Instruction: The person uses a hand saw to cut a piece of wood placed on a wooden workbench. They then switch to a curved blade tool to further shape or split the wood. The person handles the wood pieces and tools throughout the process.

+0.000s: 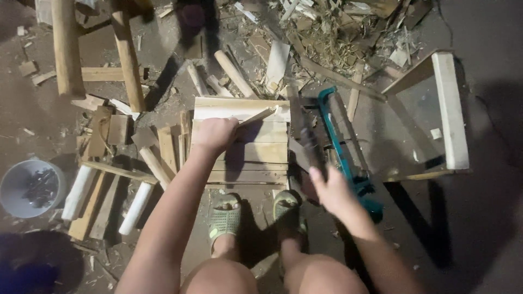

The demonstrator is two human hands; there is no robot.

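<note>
My left hand (215, 133) is closed on one end of a thin pale wooden strip (257, 115), holding it at a slant over a small panel of wooden slats (248, 155) on the ground. My right hand (333, 191) is to the right of the panel, gripping a dark, blurred tool (309, 148) that points away from me. I cannot tell what kind of tool it is. Just right of it lies a teal bow saw (340, 144). My feet in green sandals (224, 215) stand at the panel's near edge.
Wood offcuts, rounded sticks (136, 207) and shavings lie around on the dirt floor. A grey bucket (12, 188) with dark metal pieces sits at the left. A pale wooden frame (451, 109) lies at the right. Thick poles (128, 54) stand at the upper left.
</note>
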